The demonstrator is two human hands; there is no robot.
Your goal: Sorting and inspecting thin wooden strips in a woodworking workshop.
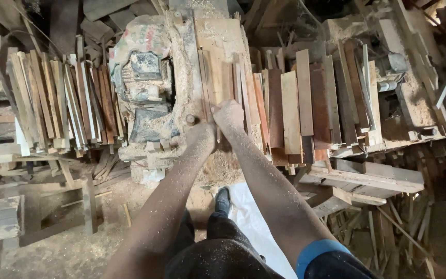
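**Both hands on wood strip at saw table**

Left hand (201, 135) and right hand (228, 114), both dusty, press close together on a thin wood strip (217, 77) lying lengthwise on the sawdust-covered saw table (181, 77). Exact finger grip unclear. Cut boards (305, 98) stacked right, slats (58, 103) left.

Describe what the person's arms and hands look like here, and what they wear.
Both forearms are bare and dusted all over with pale sawdust, as are the left hand and right hand. No gloves, rings or watch show. A blue sleeve edges the right upper arm; the fingers are too dusty to describe.
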